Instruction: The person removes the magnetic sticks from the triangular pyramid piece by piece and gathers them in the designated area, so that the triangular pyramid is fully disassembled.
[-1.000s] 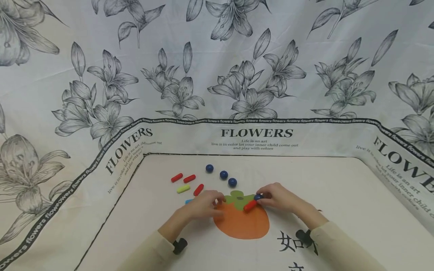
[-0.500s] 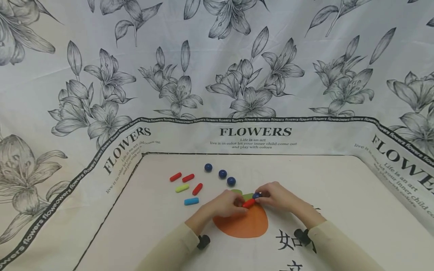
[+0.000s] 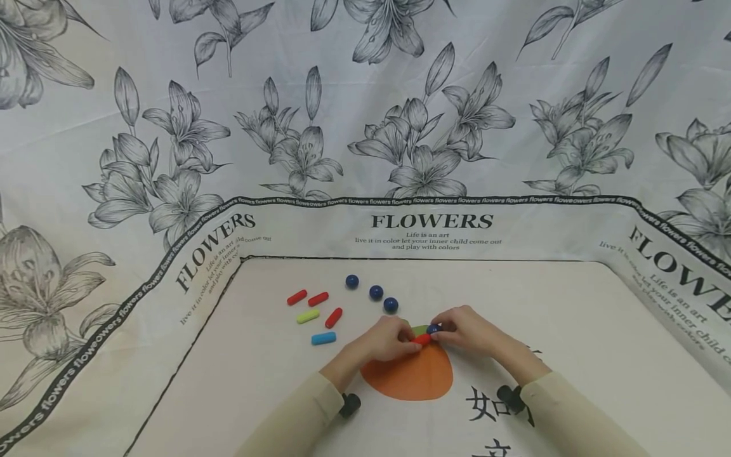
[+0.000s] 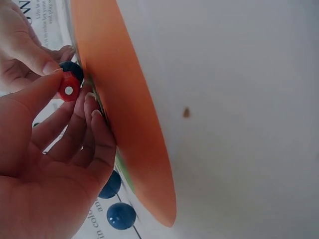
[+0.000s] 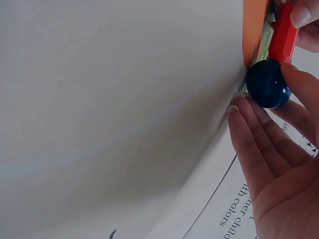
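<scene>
My left hand (image 3: 388, 339) pinches a red rod (image 3: 422, 339) between thumb and fingers, over the printed orange fruit (image 3: 408, 377). The rod has faceted sides, and a white dot shows on its end in the left wrist view. At its far end sits a dark blue ball (image 5: 268, 83), which my right hand (image 3: 465, 330) holds between thumb and fingers. Rod and ball meet end to end in the right wrist view. The other fingertips of both hands lie close to the cloth.
Three more blue balls (image 3: 375, 292) lie beyond the hands. To the left are several loose rods: red ones (image 3: 334, 317), a yellow-green one (image 3: 308, 316) and a blue one (image 3: 323, 338). A flower-printed cloth (image 3: 422, 139) rises behind the table (image 3: 228, 381).
My left hand has moved right from beside the fruit print and taken hold of the red rod, uncovering the blue rod. The right hand stays nearly in place with the ball.
</scene>
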Demonstrator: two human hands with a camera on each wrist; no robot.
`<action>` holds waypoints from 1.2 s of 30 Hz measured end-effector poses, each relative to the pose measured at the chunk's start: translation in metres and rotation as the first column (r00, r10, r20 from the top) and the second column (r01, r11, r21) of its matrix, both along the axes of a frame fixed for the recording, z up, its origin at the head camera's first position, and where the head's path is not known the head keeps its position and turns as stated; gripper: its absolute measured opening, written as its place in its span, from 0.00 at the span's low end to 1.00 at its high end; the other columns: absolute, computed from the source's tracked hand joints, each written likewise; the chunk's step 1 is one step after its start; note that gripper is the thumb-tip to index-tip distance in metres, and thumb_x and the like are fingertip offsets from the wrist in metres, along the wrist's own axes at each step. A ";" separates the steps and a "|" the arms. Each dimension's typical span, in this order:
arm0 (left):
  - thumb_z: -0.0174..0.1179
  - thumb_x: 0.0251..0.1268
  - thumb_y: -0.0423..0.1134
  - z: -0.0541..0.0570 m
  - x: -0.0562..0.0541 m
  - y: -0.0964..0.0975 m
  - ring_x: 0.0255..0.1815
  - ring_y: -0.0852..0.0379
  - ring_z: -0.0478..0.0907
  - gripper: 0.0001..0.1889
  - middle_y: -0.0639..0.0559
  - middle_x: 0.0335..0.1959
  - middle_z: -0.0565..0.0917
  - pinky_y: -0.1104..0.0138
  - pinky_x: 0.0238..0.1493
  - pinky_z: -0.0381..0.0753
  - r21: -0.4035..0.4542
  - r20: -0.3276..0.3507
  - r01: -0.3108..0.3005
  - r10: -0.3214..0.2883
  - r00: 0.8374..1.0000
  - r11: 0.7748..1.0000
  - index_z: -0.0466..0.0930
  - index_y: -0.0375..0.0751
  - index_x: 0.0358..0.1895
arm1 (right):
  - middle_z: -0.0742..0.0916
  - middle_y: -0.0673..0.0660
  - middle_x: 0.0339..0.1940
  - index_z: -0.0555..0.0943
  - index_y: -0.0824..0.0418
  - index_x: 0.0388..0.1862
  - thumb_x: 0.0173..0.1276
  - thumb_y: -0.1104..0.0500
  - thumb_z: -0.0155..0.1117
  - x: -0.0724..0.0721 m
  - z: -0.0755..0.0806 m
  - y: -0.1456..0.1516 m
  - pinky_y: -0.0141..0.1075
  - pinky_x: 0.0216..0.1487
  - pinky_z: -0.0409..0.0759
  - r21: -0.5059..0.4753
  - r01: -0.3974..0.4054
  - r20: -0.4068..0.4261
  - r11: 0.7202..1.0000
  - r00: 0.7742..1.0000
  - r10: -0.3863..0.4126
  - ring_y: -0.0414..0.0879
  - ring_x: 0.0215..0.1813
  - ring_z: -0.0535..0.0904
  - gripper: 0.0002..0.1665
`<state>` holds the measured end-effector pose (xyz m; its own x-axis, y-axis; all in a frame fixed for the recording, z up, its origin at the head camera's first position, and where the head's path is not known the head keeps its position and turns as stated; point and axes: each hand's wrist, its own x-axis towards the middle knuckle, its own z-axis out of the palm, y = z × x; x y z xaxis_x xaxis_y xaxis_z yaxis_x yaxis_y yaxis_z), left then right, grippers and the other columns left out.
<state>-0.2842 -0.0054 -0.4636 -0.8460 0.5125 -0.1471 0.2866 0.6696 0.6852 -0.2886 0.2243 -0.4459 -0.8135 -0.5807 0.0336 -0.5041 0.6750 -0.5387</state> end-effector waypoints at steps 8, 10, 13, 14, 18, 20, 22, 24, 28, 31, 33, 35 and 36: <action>0.68 0.69 0.44 -0.001 -0.002 -0.003 0.34 0.61 0.75 0.10 0.58 0.32 0.80 0.72 0.36 0.76 -0.003 0.000 0.020 -0.020 1.000 1.000 0.87 0.45 0.48 | 0.89 0.49 0.37 0.88 0.64 0.48 0.69 0.60 0.71 -0.001 -0.001 -0.002 0.33 0.42 0.82 0.002 -0.006 -0.017 1.000 1.000 0.006 0.39 0.35 0.79 0.12; 0.68 0.69 0.44 0.000 -0.003 -0.005 0.35 0.61 0.75 0.10 0.58 0.32 0.80 0.72 0.38 0.76 0.003 0.002 0.038 -0.038 0.999 0.999 0.87 0.45 0.48 | 0.89 0.48 0.37 0.88 0.64 0.48 0.69 0.60 0.70 -0.001 -0.001 -0.002 0.33 0.42 0.82 0.002 -0.007 -0.015 1.000 1.000 0.007 0.39 0.35 0.80 0.12; 0.68 0.69 0.43 0.000 -0.002 -0.010 0.37 0.62 0.75 0.09 0.59 0.33 0.80 0.72 0.40 0.77 0.012 -0.007 0.074 -0.074 0.997 0.997 0.88 0.46 0.47 | 0.89 0.48 0.37 0.88 0.64 0.48 0.70 0.59 0.70 -0.001 -0.001 -0.002 0.33 0.42 0.82 0.002 -0.005 -0.009 1.000 1.000 0.005 0.38 0.36 0.79 0.12; 0.68 0.69 0.44 0.000 -0.002 -0.012 0.37 0.63 0.75 0.08 0.60 0.33 0.80 0.73 0.41 0.77 0.013 -0.019 0.084 -0.084 0.996 0.996 0.88 0.48 0.47 | 0.89 0.48 0.37 0.88 0.64 0.48 0.70 0.59 0.70 -0.001 -0.001 -0.002 0.33 0.42 0.82 0.003 -0.008 -0.010 1.000 1.000 0.009 0.38 0.36 0.79 0.12; 0.68 0.69 0.45 0.005 0.002 -0.022 0.39 0.64 0.76 0.08 0.63 0.35 0.82 0.73 0.43 0.78 0.046 -0.054 0.093 -0.091 0.994 0.995 0.88 0.52 0.47 | 0.89 0.47 0.37 0.88 0.63 0.47 0.70 0.58 0.70 -0.001 -0.002 -0.002 0.34 0.43 0.82 0.004 -0.012 -0.014 1.000 1.000 0.012 0.38 0.36 0.79 0.11; 0.68 0.69 0.44 0.010 0.005 -0.031 0.40 0.64 0.76 0.08 0.64 0.36 0.82 0.73 0.44 0.78 0.063 -0.072 0.085 -0.080 0.994 0.994 0.88 0.52 0.48 | 0.89 0.47 0.37 0.88 0.63 0.47 0.70 0.58 0.71 -0.001 -0.003 -0.001 0.34 0.44 0.82 0.001 -0.008 -0.008 1.000 1.000 0.008 0.39 0.37 0.80 0.12; 0.69 0.69 0.43 0.016 0.008 -0.041 0.40 0.63 0.77 0.09 0.63 0.36 0.83 0.72 0.45 0.79 0.081 -0.083 0.071 -0.064 0.994 0.994 0.88 0.51 0.49 | 0.89 0.47 0.38 0.88 0.62 0.48 0.70 0.57 0.71 -0.001 -0.003 -0.001 0.35 0.45 0.82 -0.001 -0.005 -0.003 1.000 1.000 0.005 0.39 0.37 0.80 0.12; 0.68 0.69 0.42 0.021 0.010 -0.054 0.39 0.62 0.77 0.09 0.61 0.35 0.83 0.71 0.44 0.79 0.084 -0.100 0.060 -0.051 0.994 0.995 0.88 0.49 0.49 | 0.89 0.48 0.38 0.88 0.62 0.48 0.70 0.57 0.71 -0.001 -0.003 -0.001 0.35 0.44 0.82 -0.002 -0.003 0.000 1.000 1.000 0.003 0.39 0.37 0.80 0.12; 0.68 0.70 0.41 0.025 0.010 -0.085 0.38 0.59 0.77 0.07 0.59 0.33 0.82 0.70 0.40 0.80 0.062 -0.139 0.012 -0.004 0.990 0.998 0.87 0.48 0.47 | 0.89 0.47 0.38 0.88 0.62 0.47 0.70 0.58 0.71 -0.002 -0.004 -0.001 0.34 0.43 0.82 0.003 -0.004 -0.008 1.000 1.000 0.004 0.38 0.37 0.80 0.11; 0.68 0.70 0.41 0.025 0.010 -0.110 0.37 0.57 0.77 0.06 0.59 0.33 0.81 0.69 0.38 0.79 0.051 -0.158 -0.041 0.049 0.986 0.998 0.86 0.49 0.47 | 0.89 0.47 0.38 0.88 0.62 0.47 0.70 0.58 0.70 -0.003 -0.004 -0.001 0.34 0.42 0.82 0.004 -0.008 -0.011 1.000 1.000 0.008 0.38 0.36 0.79 0.11; 0.68 0.69 0.40 0.024 0.010 -0.127 0.38 0.56 0.77 0.07 0.58 0.33 0.81 0.68 0.39 0.79 0.054 -0.174 -0.075 0.083 0.981 0.996 0.86 0.48 0.47 | 0.89 0.47 0.37 0.88 0.62 0.47 0.70 0.57 0.70 -0.003 -0.004 -0.001 0.33 0.41 0.81 0.004 -0.010 -0.010 1.000 1.000 0.010 0.39 0.36 0.79 0.11; 0.68 0.69 0.40 0.024 0.010 -0.144 0.39 0.56 0.76 0.08 0.58 0.34 0.81 0.67 0.40 0.79 0.065 -0.185 -0.111 0.121 0.975 0.992 0.85 0.46 0.48 | 0.89 0.47 0.37 0.88 0.62 0.47 0.70 0.57 0.70 -0.002 -0.003 -0.002 0.33 0.40 0.80 0.006 -0.009 -0.006 1.000 1.000 0.009 0.39 0.35 0.78 0.11; 0.68 0.69 0.39 0.023 0.011 -0.153 0.39 0.56 0.76 0.09 0.58 0.35 0.81 0.67 0.41 0.79 0.072 -0.195 -0.124 0.136 0.971 0.990 0.85 0.45 0.49 | 0.88 0.47 0.37 0.88 0.62 0.47 0.70 0.57 0.70 -0.002 -0.003 -0.002 0.33 0.40 0.80 0.007 -0.010 -0.005 1.000 1.000 0.010 0.39 0.35 0.78 0.11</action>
<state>-0.2736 -0.1580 -0.4401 -0.9151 0.3989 0.0581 0.3343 0.6703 0.6625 -0.2905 0.2227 -0.4492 -0.8074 -0.5890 0.0335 -0.5136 0.6738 -0.5312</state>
